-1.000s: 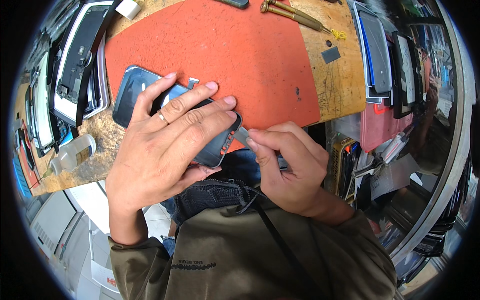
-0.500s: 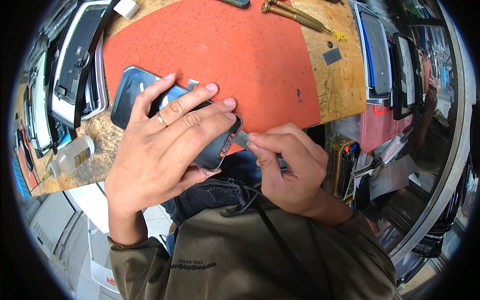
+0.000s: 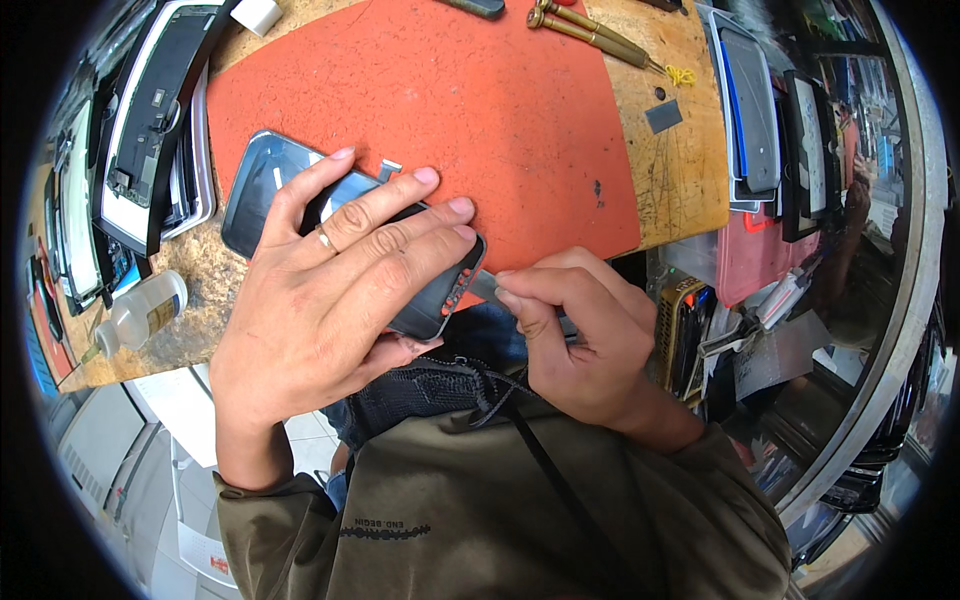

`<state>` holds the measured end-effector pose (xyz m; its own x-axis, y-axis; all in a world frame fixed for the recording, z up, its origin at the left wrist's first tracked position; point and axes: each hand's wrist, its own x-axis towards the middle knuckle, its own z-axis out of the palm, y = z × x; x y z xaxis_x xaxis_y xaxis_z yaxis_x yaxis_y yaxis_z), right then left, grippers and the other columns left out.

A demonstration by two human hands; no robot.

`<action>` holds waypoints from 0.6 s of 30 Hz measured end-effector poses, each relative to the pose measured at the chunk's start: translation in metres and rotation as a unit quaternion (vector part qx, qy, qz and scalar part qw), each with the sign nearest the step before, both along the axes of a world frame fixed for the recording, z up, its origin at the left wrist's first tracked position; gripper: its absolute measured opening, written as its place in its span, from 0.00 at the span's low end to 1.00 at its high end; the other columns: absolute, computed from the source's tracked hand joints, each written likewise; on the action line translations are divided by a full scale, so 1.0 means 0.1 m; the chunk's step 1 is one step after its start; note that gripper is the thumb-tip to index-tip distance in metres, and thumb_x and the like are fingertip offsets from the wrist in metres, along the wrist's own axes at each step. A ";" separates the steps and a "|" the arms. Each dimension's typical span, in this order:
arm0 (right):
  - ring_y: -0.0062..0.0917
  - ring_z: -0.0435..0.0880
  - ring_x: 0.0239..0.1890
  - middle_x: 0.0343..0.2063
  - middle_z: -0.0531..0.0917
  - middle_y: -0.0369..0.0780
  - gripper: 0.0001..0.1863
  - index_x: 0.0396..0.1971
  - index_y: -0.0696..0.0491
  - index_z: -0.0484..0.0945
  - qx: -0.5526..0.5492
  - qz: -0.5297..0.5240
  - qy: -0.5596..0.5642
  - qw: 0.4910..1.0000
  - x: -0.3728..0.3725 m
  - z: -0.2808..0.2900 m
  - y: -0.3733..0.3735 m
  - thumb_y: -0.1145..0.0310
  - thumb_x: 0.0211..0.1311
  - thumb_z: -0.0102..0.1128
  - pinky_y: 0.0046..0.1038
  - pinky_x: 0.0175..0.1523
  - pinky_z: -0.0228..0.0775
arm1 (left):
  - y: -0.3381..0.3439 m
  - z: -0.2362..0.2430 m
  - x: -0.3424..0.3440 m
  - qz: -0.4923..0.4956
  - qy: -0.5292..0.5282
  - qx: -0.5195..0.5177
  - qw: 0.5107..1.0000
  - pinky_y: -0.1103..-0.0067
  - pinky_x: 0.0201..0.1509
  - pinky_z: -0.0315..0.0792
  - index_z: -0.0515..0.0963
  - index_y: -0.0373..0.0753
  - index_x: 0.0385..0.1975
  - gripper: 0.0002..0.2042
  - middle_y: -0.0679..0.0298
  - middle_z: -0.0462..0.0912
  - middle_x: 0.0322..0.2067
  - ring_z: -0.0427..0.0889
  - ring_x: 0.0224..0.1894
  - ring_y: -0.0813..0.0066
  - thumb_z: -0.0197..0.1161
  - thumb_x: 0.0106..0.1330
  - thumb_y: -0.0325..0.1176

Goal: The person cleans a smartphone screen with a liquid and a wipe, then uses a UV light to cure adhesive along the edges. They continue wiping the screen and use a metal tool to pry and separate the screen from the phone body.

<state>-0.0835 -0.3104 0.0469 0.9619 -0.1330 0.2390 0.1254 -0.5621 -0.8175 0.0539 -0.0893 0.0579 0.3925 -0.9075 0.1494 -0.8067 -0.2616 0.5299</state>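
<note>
A dark smartphone (image 3: 262,195) lies slantwise on an orange mat (image 3: 520,120), its right end reaching past the mat's near edge. My left hand (image 3: 320,285) holds it, fingers stretched across the glossy face and thumb at the near edge, hiding its middle. A small flat metal-tipped tab (image 3: 389,169) sticks out beyond the phone's far edge. Small reddish bits (image 3: 458,289) line the phone's right end. Pinched between thumb and forefinger of my right hand (image 3: 590,325) is a thin grey metal blade (image 3: 483,285), its tip against that end.
Left of the mat stand stacked screen panels (image 3: 160,110) and a clear plastic bottle (image 3: 145,312). Brass-coloured screwdrivers (image 3: 595,35), yellow thread (image 3: 680,76) and a small grey square (image 3: 662,116) lie at the far right. Phone cases (image 3: 748,110) are stacked along the right edge.
The blade and my right fingertips have shifted very slightly at the phone's right end. My left hand and the phone stay almost where they were.
</note>
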 end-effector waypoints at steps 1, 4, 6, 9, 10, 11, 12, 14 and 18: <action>0.35 0.90 0.29 0.31 0.86 0.46 0.12 0.43 0.61 0.88 0.009 -0.011 -0.003 1.000 -0.01 -0.01 0.01 0.87 0.62 0.74 0.32 0.32 0.79 | 0.00 0.00 0.00 0.002 0.000 0.000 1.000 0.46 0.84 0.57 0.82 0.41 0.63 0.35 0.61 0.89 0.67 0.80 0.77 0.54 0.83 0.57 0.50; 0.35 0.90 0.29 0.31 0.87 0.46 0.11 0.44 0.61 0.88 0.031 -0.041 -0.006 0.999 -0.04 -0.06 0.07 0.86 0.64 0.74 0.32 0.32 0.79 | 0.00 -0.01 -0.01 0.004 0.001 0.000 1.000 0.46 0.84 0.57 0.82 0.41 0.63 0.35 0.61 0.89 0.67 0.80 0.77 0.54 0.83 0.57 0.50; 0.34 0.91 0.29 0.31 0.87 0.46 0.10 0.44 0.61 0.88 0.041 -0.054 0.000 0.998 -0.05 -0.07 0.08 0.86 0.65 0.74 0.31 0.32 0.79 | 0.01 -0.02 -0.01 0.004 0.000 0.000 1.000 0.46 0.84 0.57 0.82 0.41 0.63 0.35 0.62 0.89 0.67 0.80 0.77 0.55 0.83 0.57 0.50; 0.34 0.91 0.29 0.31 0.87 0.46 0.10 0.44 0.62 0.88 0.016 -0.063 -0.014 0.998 -0.04 -0.06 0.13 0.86 0.64 0.74 0.31 0.32 0.80 | 0.00 -0.01 -0.01 0.006 0.001 0.006 1.000 0.46 0.84 0.58 0.82 0.41 0.63 0.35 0.62 0.88 0.67 0.80 0.77 0.55 0.83 0.57 0.51; 0.34 0.91 0.29 0.31 0.87 0.46 0.10 0.44 0.62 0.88 0.007 -0.059 -0.020 0.998 -0.03 -0.06 0.12 0.87 0.64 0.74 0.31 0.32 0.80 | 0.00 0.00 -0.01 0.005 -0.001 0.005 1.000 0.46 0.84 0.58 0.82 0.41 0.63 0.35 0.62 0.88 0.67 0.80 0.77 0.55 0.83 0.57 0.51; 0.34 0.91 0.30 0.31 0.87 0.45 0.10 0.44 0.62 0.88 -0.001 -0.054 -0.026 0.998 -0.03 -0.06 0.12 0.87 0.64 0.74 0.31 0.32 0.80 | 0.00 0.00 -0.01 0.004 -0.002 0.004 1.000 0.46 0.84 0.58 0.82 0.41 0.64 0.35 0.63 0.88 0.67 0.80 0.77 0.56 0.82 0.58 0.52; 0.34 0.91 0.30 0.31 0.87 0.45 0.10 0.44 0.62 0.88 -0.010 -0.049 -0.032 0.998 -0.03 -0.07 0.11 0.87 0.64 0.74 0.31 0.32 0.80 | 0.00 0.00 -0.01 0.004 -0.003 0.003 1.000 0.46 0.84 0.58 0.82 0.41 0.64 0.35 0.63 0.88 0.67 0.80 0.77 0.56 0.82 0.58 0.52; 0.34 0.91 0.30 0.31 0.87 0.45 0.10 0.44 0.62 0.88 -0.016 -0.025 -0.023 0.999 -0.02 -0.05 0.07 0.87 0.64 0.74 0.31 0.32 0.80 | 0.01 0.00 -0.02 0.008 -0.005 0.003 1.000 0.46 0.84 0.59 0.82 0.41 0.64 0.35 0.63 0.88 0.67 0.80 0.77 0.56 0.81 0.58 0.53; 0.34 0.91 0.29 0.31 0.87 0.45 0.10 0.43 0.61 0.88 0.021 -0.015 0.010 1.000 -0.02 -0.02 0.02 0.87 0.64 0.74 0.32 0.32 0.80 | 0.00 0.00 -0.01 0.007 0.000 0.005 1.000 0.46 0.84 0.59 0.82 0.41 0.64 0.36 0.63 0.88 0.67 0.80 0.77 0.56 0.81 0.59 0.54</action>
<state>-0.0852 -0.3087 0.0448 0.9618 -0.1710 0.2138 0.0929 -0.5308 -0.8424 0.0526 -0.0895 0.0574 0.4052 -0.9034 0.1405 -0.8029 -0.2782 0.5272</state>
